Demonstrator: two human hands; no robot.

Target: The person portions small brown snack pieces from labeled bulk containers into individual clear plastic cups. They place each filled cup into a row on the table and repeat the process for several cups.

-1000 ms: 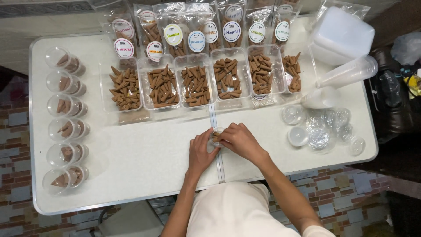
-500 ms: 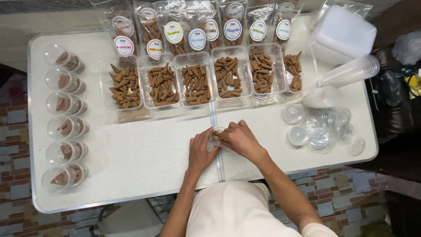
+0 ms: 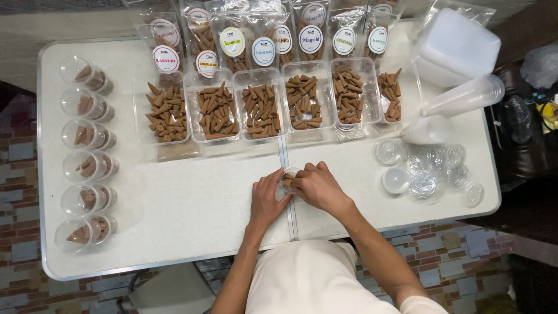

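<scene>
Hands met at the middle of the white table (image 3: 174,232), close to its near edge, over a small clear cup (image 3: 288,178) that stood on the seam running across the top. The left hand (image 3: 268,200) curled round the cup's left side and steadied it, fingers bent and touching the wall. The right hand (image 3: 317,187) was closed over the cup's right side and mouth, its fingertips pinching brown cones (image 3: 289,176) that showed at the rim; how many cones it held could not be told.

Judging from this, the step in hand was the filling of that one cup with cones, and it looked to be near its end, since cones already sat in the mouth. The next move would call for a lid, and for the cup to stay upright while one hand let go.

Along the far edge stood a row of clear trays (image 3: 260,110) heaped with the same cones, with labelled bags (image 3: 264,43) behind them. Down the left edge ran a column of filled cups (image 3: 87,157) lying on their sides. Toward the right edge lay loose clear lids (image 3: 424,174), a sleeve of stacked empty cups (image 3: 459,99) and a white tub (image 3: 459,46) at the far right corner, all well apart from the hands.
</scene>
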